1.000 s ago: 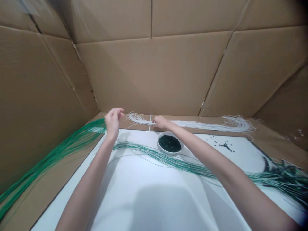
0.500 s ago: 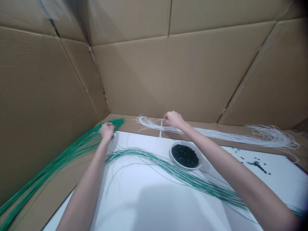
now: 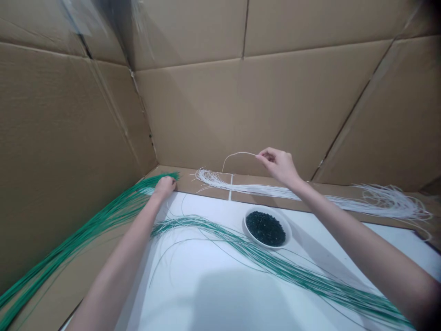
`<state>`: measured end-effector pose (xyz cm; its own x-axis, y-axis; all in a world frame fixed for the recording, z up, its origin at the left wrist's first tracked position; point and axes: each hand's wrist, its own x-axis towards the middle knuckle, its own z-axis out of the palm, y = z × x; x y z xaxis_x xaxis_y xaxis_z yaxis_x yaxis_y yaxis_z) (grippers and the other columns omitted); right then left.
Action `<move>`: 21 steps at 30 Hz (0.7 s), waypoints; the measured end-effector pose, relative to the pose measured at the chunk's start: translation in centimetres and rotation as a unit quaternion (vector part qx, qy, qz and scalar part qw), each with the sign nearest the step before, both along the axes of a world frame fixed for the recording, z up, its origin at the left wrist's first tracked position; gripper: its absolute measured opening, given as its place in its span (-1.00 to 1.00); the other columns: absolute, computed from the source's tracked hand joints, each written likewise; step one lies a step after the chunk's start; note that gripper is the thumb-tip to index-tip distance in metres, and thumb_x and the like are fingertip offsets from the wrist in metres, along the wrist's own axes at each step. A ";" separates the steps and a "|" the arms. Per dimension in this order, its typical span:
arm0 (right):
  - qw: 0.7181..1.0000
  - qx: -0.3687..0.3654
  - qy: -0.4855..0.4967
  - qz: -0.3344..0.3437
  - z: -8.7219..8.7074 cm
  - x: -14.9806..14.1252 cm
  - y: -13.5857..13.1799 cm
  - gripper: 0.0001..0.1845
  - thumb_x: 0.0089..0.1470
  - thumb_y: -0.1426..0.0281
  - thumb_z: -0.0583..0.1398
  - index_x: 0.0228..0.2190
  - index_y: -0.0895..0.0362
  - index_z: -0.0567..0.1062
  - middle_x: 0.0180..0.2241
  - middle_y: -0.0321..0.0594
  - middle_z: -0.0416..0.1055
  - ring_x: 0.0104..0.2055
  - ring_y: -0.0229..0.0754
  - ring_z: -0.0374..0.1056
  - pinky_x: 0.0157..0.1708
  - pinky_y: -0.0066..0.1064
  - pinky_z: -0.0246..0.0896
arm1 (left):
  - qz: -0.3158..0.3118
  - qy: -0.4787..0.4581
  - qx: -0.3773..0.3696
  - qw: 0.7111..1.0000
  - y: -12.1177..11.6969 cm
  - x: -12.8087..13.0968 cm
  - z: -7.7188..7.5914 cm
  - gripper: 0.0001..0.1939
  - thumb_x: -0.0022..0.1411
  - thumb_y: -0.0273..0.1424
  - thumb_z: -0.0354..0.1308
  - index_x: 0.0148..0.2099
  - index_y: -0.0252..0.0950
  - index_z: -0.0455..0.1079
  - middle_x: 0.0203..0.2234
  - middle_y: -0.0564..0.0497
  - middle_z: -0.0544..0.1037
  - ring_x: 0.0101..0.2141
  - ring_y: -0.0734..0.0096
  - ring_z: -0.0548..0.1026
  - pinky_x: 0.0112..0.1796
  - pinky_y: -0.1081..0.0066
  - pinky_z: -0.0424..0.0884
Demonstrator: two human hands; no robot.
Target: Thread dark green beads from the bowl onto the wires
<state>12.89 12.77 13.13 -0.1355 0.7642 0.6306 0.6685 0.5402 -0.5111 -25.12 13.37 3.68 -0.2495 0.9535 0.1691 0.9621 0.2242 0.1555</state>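
Note:
Pinched in the fingers of my right hand [image 3: 279,164] is the end of one white strand [image 3: 237,153], which arcs down to the left above the white strand bundle [image 3: 262,189]. My left hand [image 3: 166,185] is at the tip of the long green strand bundle [image 3: 103,209], its fingers closed; whether a strand is between them is too small to see. Across the white board in front of me lies a second bundle of green and white strands [image 3: 255,252]. A white bowl [image 3: 288,235] full of small dark beads [image 3: 265,228] stands just behind it.
Tall cardboard walls [image 3: 275,105] close in the back and left side. The white board [image 3: 193,285] covers the work surface, with a dark edge along its back. The white bundle's looped end [image 3: 392,202] spreads out at the far right.
My right hand has lifted and moved right, drawing one white strand up from the bundle. My left hand has slid right, to the end of the green bundle.

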 end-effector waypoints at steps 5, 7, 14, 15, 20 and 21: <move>0.999 -0.028 -0.010 0.023 -1.0 -0.9 -1.5 -0.76 -0.02 0.27 0.07 -0.51 0.17 0.42 -0.70 -0.32 0.36 -0.64 -0.32 0.22 -0.50 -0.49 0.08 | 0.036 0.010 -0.006 0.999 1.1 0.8 -0.7 -0.78 0.01 -0.46 0.00 -0.34 -0.44 0.43 -0.25 -0.33 0.44 -0.19 0.06 0.41 -0.24 0.30 0.32; 0.999 -0.031 -0.019 0.023 -1.4 -1.1 -1.9 -0.76 -0.03 0.27 0.06 -0.51 0.17 0.42 -0.69 -0.31 0.37 -0.63 -0.31 0.23 -0.51 -0.50 0.07 | 0.049 0.000 -0.001 0.999 1.1 1.0 -0.9 -0.81 -0.03 -0.50 0.02 -0.36 -0.44 0.43 -0.26 -0.34 0.44 -0.19 0.04 0.41 -0.24 0.29 0.32; 0.997 -0.060 -0.032 0.043 -2.8 -0.7 -2.7 -0.78 -0.02 0.29 0.06 -0.51 0.15 0.41 -0.67 -0.31 0.37 -0.64 -0.32 0.23 -0.52 -0.50 0.08 | 0.057 -0.136 0.070 0.987 0.3 1.8 0.3 -0.94 -0.13 -0.56 0.06 -0.53 -0.39 0.36 -0.33 -0.25 0.45 -0.12 0.06 0.34 -0.18 0.32 0.27; 0.997 -0.062 -0.024 0.045 -2.9 -0.6 -2.8 -0.78 -0.02 0.29 0.06 -0.51 0.16 0.41 -0.68 -0.32 0.37 -0.65 -0.32 0.23 -0.52 -0.50 0.08 | 0.056 -0.169 0.089 0.980 0.1 1.9 0.9 -0.94 -0.11 -0.55 0.06 -0.54 -0.39 0.35 -0.34 -0.23 0.45 -0.12 0.07 0.34 -0.18 0.34 0.27; 0.993 0.001 0.116 -0.013 -2.5 -0.7 -3.5 -0.74 0.04 0.24 0.01 -0.46 0.16 0.35 -0.67 -0.33 0.36 -0.67 -0.33 0.23 -0.53 -0.51 0.09 | 0.024 -0.388 0.153 0.908 -0.7 3.7 5.3 -0.91 0.03 -0.50 -0.01 -0.47 -0.39 0.30 -0.48 -0.11 0.48 -0.40 0.37 0.45 -0.37 0.44 0.33; 0.989 0.020 0.148 -0.026 -2.3 -1.0 -3.7 -0.74 0.05 0.23 -0.01 -0.43 0.16 0.33 -0.66 -0.32 0.37 -0.66 -0.32 0.25 -0.52 -0.51 0.10 | 0.010 -0.439 0.155 0.885 -1.0 4.4 6.2 -0.90 0.05 -0.51 -0.03 -0.45 -0.39 0.28 -0.49 -0.10 0.48 -0.49 0.46 0.43 -0.42 0.47 0.33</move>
